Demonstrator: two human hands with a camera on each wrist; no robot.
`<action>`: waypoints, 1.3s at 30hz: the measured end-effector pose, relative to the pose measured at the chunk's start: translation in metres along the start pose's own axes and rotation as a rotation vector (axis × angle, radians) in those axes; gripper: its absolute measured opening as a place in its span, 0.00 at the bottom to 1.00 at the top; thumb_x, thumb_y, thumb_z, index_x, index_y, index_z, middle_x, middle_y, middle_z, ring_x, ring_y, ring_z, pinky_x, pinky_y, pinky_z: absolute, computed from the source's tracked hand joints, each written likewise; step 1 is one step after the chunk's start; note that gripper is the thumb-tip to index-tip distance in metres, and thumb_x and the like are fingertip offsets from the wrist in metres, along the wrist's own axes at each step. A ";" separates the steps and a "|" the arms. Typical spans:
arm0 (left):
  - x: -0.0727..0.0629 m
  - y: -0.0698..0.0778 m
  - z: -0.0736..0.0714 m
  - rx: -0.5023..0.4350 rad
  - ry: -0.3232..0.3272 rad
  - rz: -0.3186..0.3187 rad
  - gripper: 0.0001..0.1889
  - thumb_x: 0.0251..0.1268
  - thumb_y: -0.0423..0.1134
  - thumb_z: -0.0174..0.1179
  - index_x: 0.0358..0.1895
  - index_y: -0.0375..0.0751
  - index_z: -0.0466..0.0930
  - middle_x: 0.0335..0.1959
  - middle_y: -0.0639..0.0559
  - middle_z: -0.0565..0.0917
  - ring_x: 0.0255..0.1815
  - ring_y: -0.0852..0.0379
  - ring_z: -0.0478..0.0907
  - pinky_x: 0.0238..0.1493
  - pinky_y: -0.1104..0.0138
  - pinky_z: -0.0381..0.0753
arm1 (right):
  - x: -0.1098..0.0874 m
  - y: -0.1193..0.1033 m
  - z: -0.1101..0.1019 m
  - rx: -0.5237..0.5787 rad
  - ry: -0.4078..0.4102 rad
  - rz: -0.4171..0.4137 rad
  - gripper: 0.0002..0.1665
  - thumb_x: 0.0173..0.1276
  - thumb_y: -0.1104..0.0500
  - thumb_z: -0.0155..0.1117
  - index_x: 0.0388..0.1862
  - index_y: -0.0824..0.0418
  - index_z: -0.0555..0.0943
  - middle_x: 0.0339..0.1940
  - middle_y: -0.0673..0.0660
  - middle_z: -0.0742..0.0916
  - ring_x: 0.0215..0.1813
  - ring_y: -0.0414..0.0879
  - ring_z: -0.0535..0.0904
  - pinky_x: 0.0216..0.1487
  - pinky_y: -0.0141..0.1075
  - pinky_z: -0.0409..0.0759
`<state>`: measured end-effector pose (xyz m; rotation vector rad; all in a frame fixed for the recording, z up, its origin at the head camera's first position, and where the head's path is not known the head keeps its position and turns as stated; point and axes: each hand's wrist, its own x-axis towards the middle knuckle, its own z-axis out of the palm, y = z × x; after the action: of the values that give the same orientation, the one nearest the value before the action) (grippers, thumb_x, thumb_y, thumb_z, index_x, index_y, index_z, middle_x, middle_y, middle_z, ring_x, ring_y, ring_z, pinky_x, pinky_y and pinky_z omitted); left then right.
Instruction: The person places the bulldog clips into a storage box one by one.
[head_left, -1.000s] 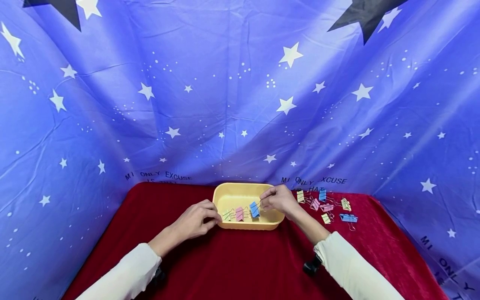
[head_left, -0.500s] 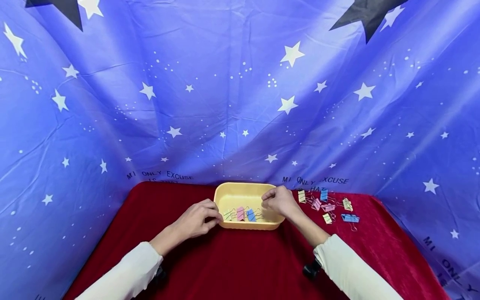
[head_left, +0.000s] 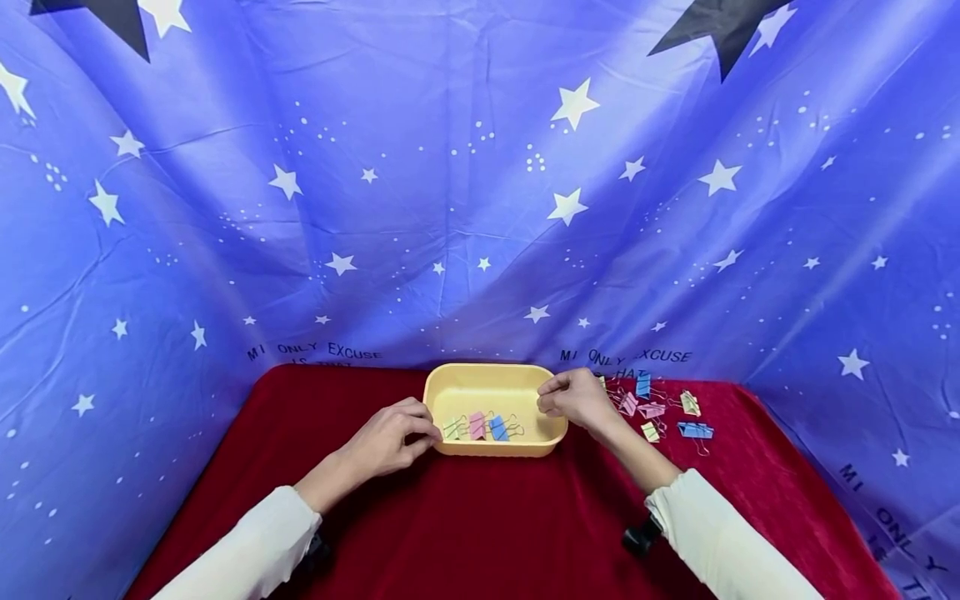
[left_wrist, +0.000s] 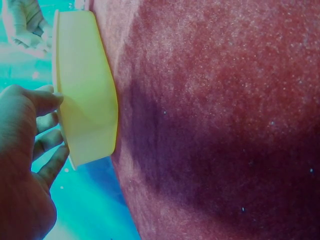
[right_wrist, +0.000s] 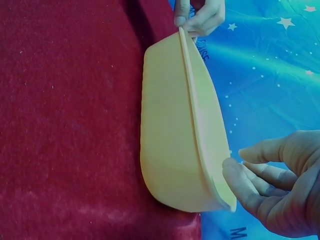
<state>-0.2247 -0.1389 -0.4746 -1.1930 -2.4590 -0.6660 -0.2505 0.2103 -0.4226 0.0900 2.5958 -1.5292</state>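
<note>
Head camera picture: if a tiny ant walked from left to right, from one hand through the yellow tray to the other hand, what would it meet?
Left hand → pale yellow clip → pink clip → blue clip → right hand.

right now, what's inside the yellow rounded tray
The yellow rounded tray holds, left to right, a pale yellow binder clip, a pink binder clip and a blue binder clip. The right hand covers part of its right end; anything behind is hidden.

A blue-violet backdrop (head_left: 412, 204) with white stars (head_left: 567, 207) and black lettering (head_left: 355, 352), behind a red velvety cloth (head_left: 480, 525).
</note>
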 end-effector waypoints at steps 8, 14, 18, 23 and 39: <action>0.000 0.000 -0.002 -0.002 0.005 -0.005 0.06 0.67 0.33 0.79 0.41 0.49 0.98 0.40 0.58 0.91 0.47 0.59 0.85 0.54 0.64 0.90 | 0.000 0.000 -0.015 0.023 0.002 0.006 0.19 0.69 0.72 0.76 0.56 0.80 0.88 0.46 0.72 0.94 0.46 0.61 0.97 0.49 0.40 0.96; 0.000 -0.001 -0.001 0.008 0.015 0.008 0.06 0.67 0.33 0.79 0.41 0.50 0.98 0.40 0.58 0.90 0.47 0.59 0.84 0.53 0.65 0.89 | 0.000 0.007 -0.030 0.062 -0.006 0.000 0.20 0.71 0.71 0.75 0.58 0.82 0.86 0.46 0.73 0.95 0.44 0.56 0.97 0.49 0.42 0.96; 0.001 0.000 -0.001 0.011 0.014 0.010 0.06 0.67 0.33 0.79 0.41 0.50 0.98 0.40 0.58 0.90 0.47 0.59 0.84 0.53 0.64 0.89 | 0.000 0.012 -0.041 0.098 -0.014 0.001 0.21 0.73 0.70 0.73 0.58 0.85 0.85 0.45 0.71 0.95 0.41 0.49 0.96 0.52 0.44 0.96; 0.001 0.000 -0.002 0.010 0.009 0.003 0.06 0.67 0.33 0.79 0.41 0.50 0.98 0.40 0.58 0.90 0.48 0.59 0.85 0.54 0.64 0.90 | -0.002 0.019 -0.057 0.121 0.000 0.017 0.18 0.75 0.70 0.71 0.57 0.85 0.85 0.43 0.68 0.96 0.40 0.44 0.95 0.52 0.43 0.96; -0.001 0.001 -0.001 -0.008 0.010 -0.010 0.06 0.67 0.33 0.79 0.41 0.50 0.98 0.40 0.57 0.90 0.48 0.59 0.85 0.54 0.63 0.90 | -0.011 0.057 -0.115 0.131 0.052 0.081 0.26 0.79 0.71 0.66 0.69 0.87 0.77 0.45 0.62 0.96 0.38 0.37 0.94 0.50 0.35 0.94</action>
<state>-0.2236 -0.1397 -0.4743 -1.1784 -2.4575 -0.6835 -0.2424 0.3387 -0.4156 0.2470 2.4950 -1.6878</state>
